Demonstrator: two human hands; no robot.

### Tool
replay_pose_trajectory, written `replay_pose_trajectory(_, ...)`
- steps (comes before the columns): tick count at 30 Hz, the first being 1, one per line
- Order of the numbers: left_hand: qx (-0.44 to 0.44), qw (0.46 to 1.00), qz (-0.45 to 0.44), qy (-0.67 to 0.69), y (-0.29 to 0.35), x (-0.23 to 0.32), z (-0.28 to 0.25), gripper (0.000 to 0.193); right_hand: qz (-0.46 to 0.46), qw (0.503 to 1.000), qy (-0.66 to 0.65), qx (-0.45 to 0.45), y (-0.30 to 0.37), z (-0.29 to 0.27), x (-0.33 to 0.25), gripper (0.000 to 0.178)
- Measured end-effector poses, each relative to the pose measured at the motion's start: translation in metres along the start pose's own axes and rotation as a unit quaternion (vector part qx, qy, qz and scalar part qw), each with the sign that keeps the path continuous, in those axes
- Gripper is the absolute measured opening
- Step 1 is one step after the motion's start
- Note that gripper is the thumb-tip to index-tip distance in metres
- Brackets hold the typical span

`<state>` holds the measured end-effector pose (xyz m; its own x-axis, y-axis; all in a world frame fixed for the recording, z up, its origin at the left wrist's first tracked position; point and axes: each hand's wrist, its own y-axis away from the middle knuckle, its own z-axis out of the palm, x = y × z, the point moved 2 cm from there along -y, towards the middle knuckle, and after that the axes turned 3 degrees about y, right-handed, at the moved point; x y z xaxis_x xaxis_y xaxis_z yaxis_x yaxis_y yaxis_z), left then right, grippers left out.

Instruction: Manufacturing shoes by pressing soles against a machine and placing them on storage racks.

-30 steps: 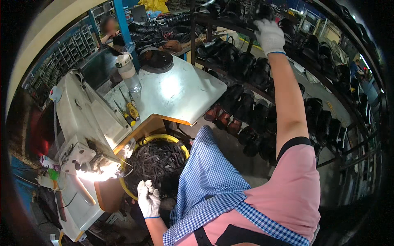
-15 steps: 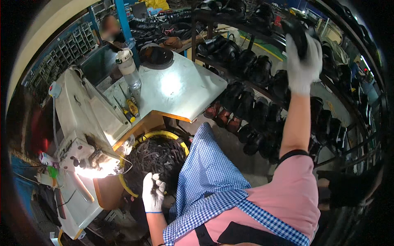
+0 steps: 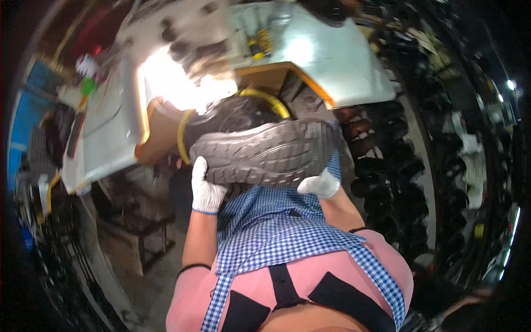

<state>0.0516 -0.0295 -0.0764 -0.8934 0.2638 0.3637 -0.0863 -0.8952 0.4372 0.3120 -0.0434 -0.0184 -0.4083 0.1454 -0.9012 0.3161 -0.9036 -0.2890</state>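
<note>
A black shoe [image 3: 265,155] lies crosswise in front of my apron, its dark, deeply grooved sole turned up toward me. My left hand [image 3: 206,188], in a white knit glove, grips one end with the thumb over the sole's edge. The opposite end is held by my gloved right hand [image 3: 322,185], thumb along the near edge. The fingers of both hands are mostly hidden beneath the shoe. The shoe's upper is mostly out of sight. Just beyond it stands a yellow-rimmed tub [image 3: 264,99] of dark strips, partly covered by the shoe.
A pale sewing-type machine [image 3: 182,27] with a glaring lamp stands at the upper left. A light worktable [image 3: 343,72] with an orange edge extends to the right, carrying yellow-handled tools [image 3: 265,42]. Racks of dark shoes [image 3: 387,188] line the right side.
My right hand has come down from the upper right with the shoe. Both hands now hold it in front of my body. The view has turned, shifting the table upward.
</note>
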Motion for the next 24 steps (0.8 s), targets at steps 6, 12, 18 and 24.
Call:
replay_pose_trajectory(6, -0.182, 0.971, -0.052, -0.144, 0.014, 0.018, 0.033, 0.096, 0.108, 0.982, -0.122, 0.099, 0.019, -0.053, 0.050, 0.074)
replay_pose_trajectory(12, -0.333, 0.916, -0.047, -0.217, 0.000, 0.015, 0.099, 0.098, 0.041, 0.945, -0.288, 0.149, 0.003, -0.099, 0.042, 0.065)
replay_pose_trajectory(18, -0.396, 0.886, -0.028, -0.241, -0.025, 0.023, 0.110, 0.091, 0.003, 0.975, -0.170, 0.143, -0.011, -0.108, 0.030, 0.077)
replay_pose_trajectory(24, -0.378, 0.897, -0.029, -0.227, -0.023, 0.030, 0.091, 0.100, -0.045, 0.977, -0.172, 0.118, -0.012, -0.082, 0.008, 0.077)
